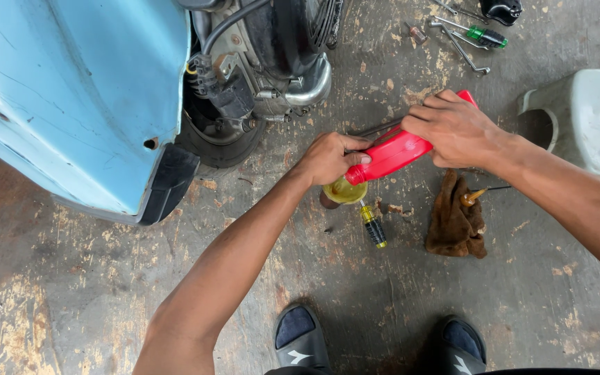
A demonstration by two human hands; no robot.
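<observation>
At nine to eleven o'clock, the pale blue scooter body [71,90] is filling the upper left, with its rear wheel [220,142] and engine parts [272,62] showing just right of the panel.

Near the centre, the left hand [329,158] is curling its fingers [355,160] closed around the neck of the red bottle [390,154], steadying the mouth over a small yellow funnel-like cup [344,190] sitting on the concrete floor [71,292]. Whether liquid is flowing right now is too small to tell. A yellow-handled screwdriver [373,226] is lying just beside the cup at about five o'clock from it.

Toward one o'clock from the cup, the right hand [456,128] is wrapping over the bottle's raised base, fingers closed on it, tilting it down to the left. A brown rag [456,217] with a wooden-handled tool [472,196] on it is lying below this hand. A green-handled screwdriver [487,35] and wrenches [463,50] are resting at twelve to one o'clock, and a white plastic stool [588,121] is standing at three o'clock.

The cup looks small and light, so tipping the bottle too steeply could overflow it, or a nudge from the neck could knock it over onto the floor.
</observation>
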